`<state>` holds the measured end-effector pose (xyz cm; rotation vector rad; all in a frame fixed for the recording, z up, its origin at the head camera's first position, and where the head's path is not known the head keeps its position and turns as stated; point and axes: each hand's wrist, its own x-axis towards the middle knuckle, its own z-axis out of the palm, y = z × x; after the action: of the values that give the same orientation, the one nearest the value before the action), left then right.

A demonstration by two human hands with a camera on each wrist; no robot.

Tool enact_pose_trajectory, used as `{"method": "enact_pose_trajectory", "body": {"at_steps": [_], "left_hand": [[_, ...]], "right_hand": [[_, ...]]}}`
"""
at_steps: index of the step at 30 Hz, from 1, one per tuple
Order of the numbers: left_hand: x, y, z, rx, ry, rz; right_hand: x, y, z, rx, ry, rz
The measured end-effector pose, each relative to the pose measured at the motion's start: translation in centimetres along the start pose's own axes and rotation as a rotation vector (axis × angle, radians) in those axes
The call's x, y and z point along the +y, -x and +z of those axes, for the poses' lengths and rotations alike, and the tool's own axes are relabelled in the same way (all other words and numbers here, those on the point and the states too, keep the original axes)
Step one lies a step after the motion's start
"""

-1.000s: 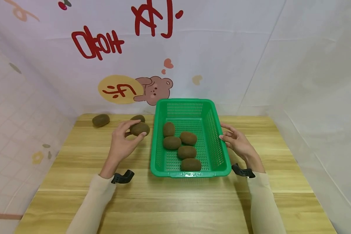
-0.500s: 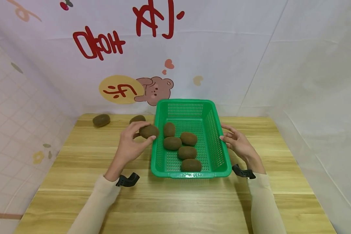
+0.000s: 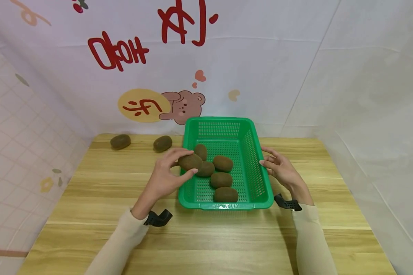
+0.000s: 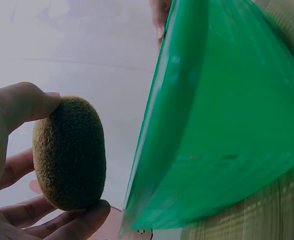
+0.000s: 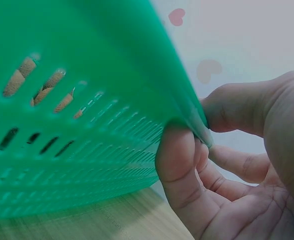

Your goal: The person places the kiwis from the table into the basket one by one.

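A brown fuzzy kiwi [image 3: 191,163] is pinched between the thumb and fingers of my left hand [image 3: 168,172], held over the left rim of a green plastic basket [image 3: 226,206]. The left wrist view shows that kiwi [image 4: 71,152] raised higher than the basket's edge. Several kiwis [image 3: 221,180] lie inside the basket, mostly toward its left and front. On the other side, my right hand [image 3: 283,170] pinches the basket's right rim; in the right wrist view the thumb and fingers [image 5: 174,150] grip the rim from both sides.
Two more kiwis, one at the far left corner [image 3: 120,141] and one [image 3: 163,143] left of the basket, lie on the wooden table [image 3: 206,244]. A printed white cloth backdrop [image 3: 261,76] rises behind the table's back edge, with further cloth at both sides.
My left hand has carried the kiwi rightward and slightly nearer, from beside the basket to over its left rim. The kiwi behind it is now uncovered. My right hand stays on the rim.
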<state>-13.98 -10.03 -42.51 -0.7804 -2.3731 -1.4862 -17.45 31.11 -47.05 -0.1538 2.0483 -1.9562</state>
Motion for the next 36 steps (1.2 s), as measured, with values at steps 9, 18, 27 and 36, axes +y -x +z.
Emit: {"method": "enact_pose_trajectory", "body": {"at_steps": [9, 18, 27, 36], "left_hand": [[0.9, 0.1, 0.7, -0.077, -0.044, 0.030], [0.6, 0.0, 0.6, -0.090, -0.018, -0.041], [-0.7, -0.5, -0.3, -0.058, -0.063, -0.078], [-2.5, -1.0, -1.7, -0.023, -0.197, -0.143]], "right_hand": [[0.0, 0.0, 0.1, -0.014, -0.024, -0.009], [0.0, 0.1, 0.1, -0.007, -0.013, -0.014], [0.0, 0.1, 0.1, -0.006, -0.023, -0.014], [-0.1, 0.2, 0.1, 0.000, 0.001, -0.006]]}}
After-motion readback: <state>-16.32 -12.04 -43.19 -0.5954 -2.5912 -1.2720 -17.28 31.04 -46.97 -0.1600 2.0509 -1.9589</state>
